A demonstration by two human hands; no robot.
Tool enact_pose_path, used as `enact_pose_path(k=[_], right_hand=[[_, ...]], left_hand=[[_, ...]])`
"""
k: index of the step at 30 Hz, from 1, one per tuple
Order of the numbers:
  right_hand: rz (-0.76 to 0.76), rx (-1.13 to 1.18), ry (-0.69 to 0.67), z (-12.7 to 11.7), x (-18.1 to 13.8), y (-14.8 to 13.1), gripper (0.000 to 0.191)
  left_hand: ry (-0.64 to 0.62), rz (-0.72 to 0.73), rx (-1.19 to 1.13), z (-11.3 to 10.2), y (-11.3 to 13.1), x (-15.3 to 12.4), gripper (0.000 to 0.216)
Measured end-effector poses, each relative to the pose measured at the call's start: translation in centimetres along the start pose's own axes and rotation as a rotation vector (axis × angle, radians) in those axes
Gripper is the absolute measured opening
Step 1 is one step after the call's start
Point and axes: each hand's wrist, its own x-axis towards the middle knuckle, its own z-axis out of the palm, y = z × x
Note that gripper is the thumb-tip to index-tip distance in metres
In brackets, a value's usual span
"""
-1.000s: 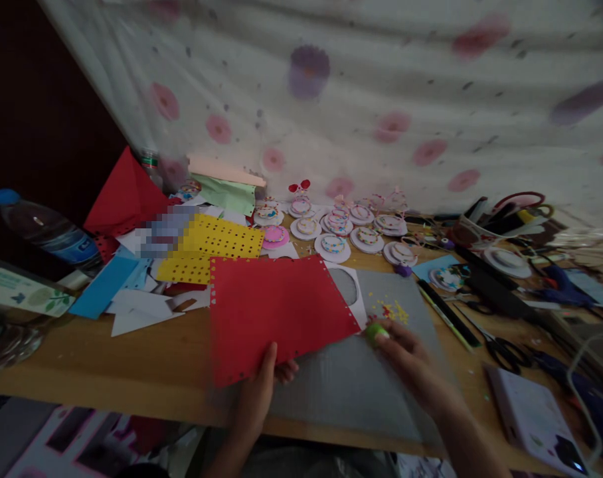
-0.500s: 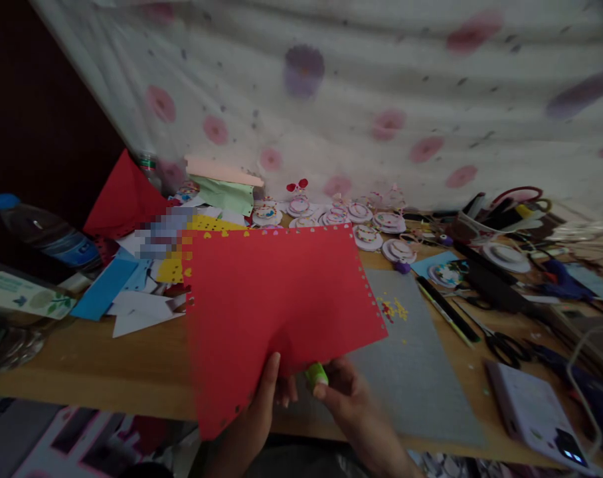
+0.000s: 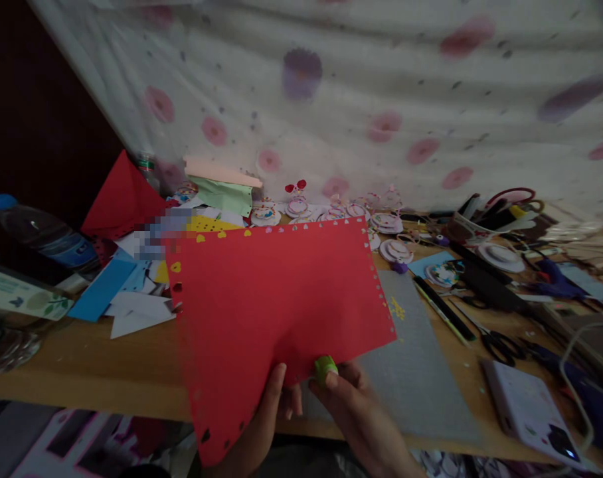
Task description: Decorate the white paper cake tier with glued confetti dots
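Note:
A large sheet of red paper [image 3: 281, 292] is held up over the desk, with small heart-shaped holes along its edges. My left hand [image 3: 269, 411] grips its lower edge, thumb on top and fingers underneath. My right hand [image 3: 354, 405] is closed on a small green craft punch [image 3: 325, 369] at the lower edge, right of the left thumb. Part of the punch and some fingers are hidden. Beyond the paper's right edge, tiny yellow cut-outs [image 3: 397, 308] lie on a grey mat [image 3: 416, 378].
Paper scraps [image 3: 139, 312] and a bottle [image 3: 47, 232] are at left. Small decorated paper hats [image 3: 386, 222] stand behind. Scissors [image 3: 498, 342], a phone [image 3: 528, 411], a cup of tools [image 3: 473, 226] and a cable [image 3: 578, 338] are at right.
The red paper has shifted and turned slightly, its right side moving right. The green punch has moved up and right, and now shows over the paper's lower edge.

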Motion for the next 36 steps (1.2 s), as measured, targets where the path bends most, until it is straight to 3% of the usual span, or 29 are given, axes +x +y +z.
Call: enact_pose_path(k=[5, 8, 10, 13, 19, 23, 28, 32, 36], right_hand=[[0.041, 0.116, 0.038, -0.6, 0.1, 0.6, 0.025], [0.023, 0.121, 0.062, -0.4, 0.1, 0.3, 0.023], [0.022, 0.120, 0.083, -0.2, 0.2, 0.2, 0.024], [0.021, 0.139, 0.094, 0.0, 0.6, 0.5, 0.023], [0.004, 0.064, 0.137, -0.5, 1.9, 2.7, 0.027], [-0.020, 0.053, 0.210, -0.9, 2.5, 3.1, 0.024], [-0.033, 0.008, 0.148, -0.7, 3.1, 2.6, 0.016], [-0.016, -0.013, 0.037, -0.6, 3.4, 2.2, 0.020], [0.039, -0.024, 0.032, -1.2, 2.8, 2.3, 0.021]], left_hand=[[-0.027, -0.030, 0.054, -0.5, 0.2, -0.2, 0.059], [-0.037, -0.045, -0.042, -0.7, -0.3, -0.2, 0.059], [0.027, -0.088, -0.175, -0.5, -0.9, 0.1, 0.048], [0.143, -0.161, -0.366, 0.6, -1.8, 1.5, 0.022], [0.142, -0.130, -0.393, 4.6, -1.1, 3.5, 0.014], [0.114, -0.103, -0.363, 5.0, -0.2, 3.3, 0.017], [0.128, -0.069, -0.387, 4.8, -1.1, 3.6, 0.025], [0.225, -0.130, -0.524, 5.2, -3.0, 4.2, 0.041], [0.343, -0.226, -0.662, 4.8, -3.8, 5.0, 0.044]])
